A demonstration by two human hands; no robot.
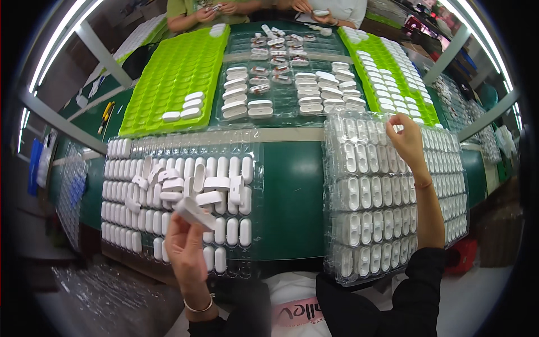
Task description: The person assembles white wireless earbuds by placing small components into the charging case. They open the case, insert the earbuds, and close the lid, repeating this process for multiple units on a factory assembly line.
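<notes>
My left hand (187, 248) is closed round a white oblong plastic case (193, 213), tilted over the left clear tray (255, 168). Upright rows of white oval shells (226, 167) fill much of that tray. On top of them several loose white parts (173, 184) lie in a heap. At the far edge of the right clear tray (331, 188), my right hand (405, 137) has its thumb and fingers pinched together. What sits between them, if anything, is hidden. White recessed inserts (372, 192) stand in rows in this tray.
A green tray (168, 73) holds a few white cases; another green tray (359, 50) holds many. White cases (310, 92) lie in clear trays between them. Across the green table (289, 196), two people's hands (303, 7) hold small parts. Yellow-handled tools (106, 115) lie far left.
</notes>
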